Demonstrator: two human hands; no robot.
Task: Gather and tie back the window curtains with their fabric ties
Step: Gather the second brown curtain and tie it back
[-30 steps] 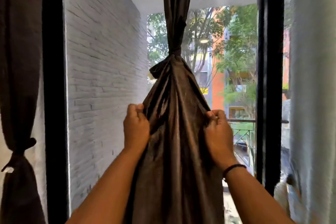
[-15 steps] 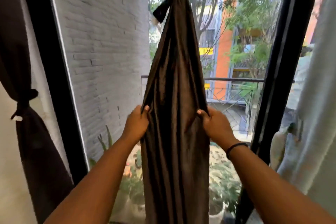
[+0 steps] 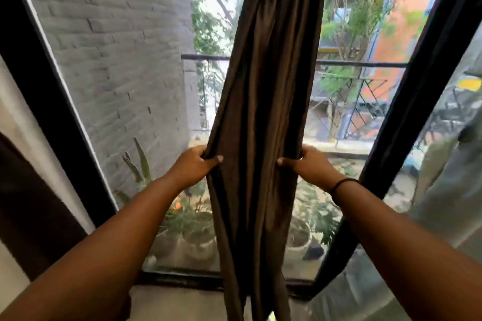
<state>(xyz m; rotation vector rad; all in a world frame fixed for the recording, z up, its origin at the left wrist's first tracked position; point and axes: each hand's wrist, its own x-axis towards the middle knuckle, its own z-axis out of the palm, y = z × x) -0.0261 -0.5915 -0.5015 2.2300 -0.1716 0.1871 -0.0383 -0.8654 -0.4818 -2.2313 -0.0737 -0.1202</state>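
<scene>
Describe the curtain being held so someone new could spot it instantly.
Start at the big black-framed window looking onto a balcony railing and potted plants. Hanging down the middle of the glass is a dark brown, satiny curtain bunched into a narrow column. Unlike the pale sheer curtain at the right, it is the one pinched at both edges, by the left hand and the right hand.

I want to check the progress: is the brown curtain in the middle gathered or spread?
Gathered. The brown curtain hangs as a narrow folded column, pinched at its edges by the left hand and right hand.
</scene>
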